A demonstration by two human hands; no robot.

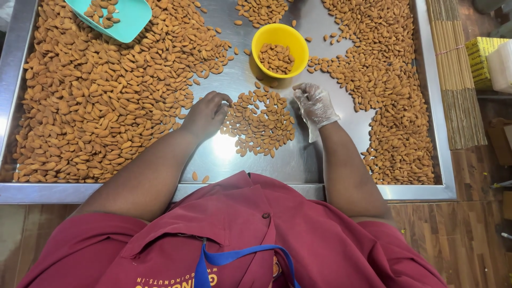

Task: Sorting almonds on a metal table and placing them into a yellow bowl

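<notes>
On the shiny steel tabletop (pixel 314 160), a small loose heap of brown almonds (pixel 260 124) lies between the person's two hands. Left hand (pixel 207 113), bare, rests curled at the heap's left edge, fingertips touching almonds, with no firm grip visible. Right hand (pixel 314 105), in a clear plastic glove, pinches its fingertips together beside the heap; whether it holds an almond cannot be told. Just beyond stands a round yellow plastic bowl (pixel 280 38) part-filled with almonds.

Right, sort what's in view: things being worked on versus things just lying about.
In use: small pile of brown almonds between bare left hand and clear-gloved right hand; round yellow plastic bowl; steel tray.
Lying about: teal plastic scoop; bundled bamboo sticks.
</notes>
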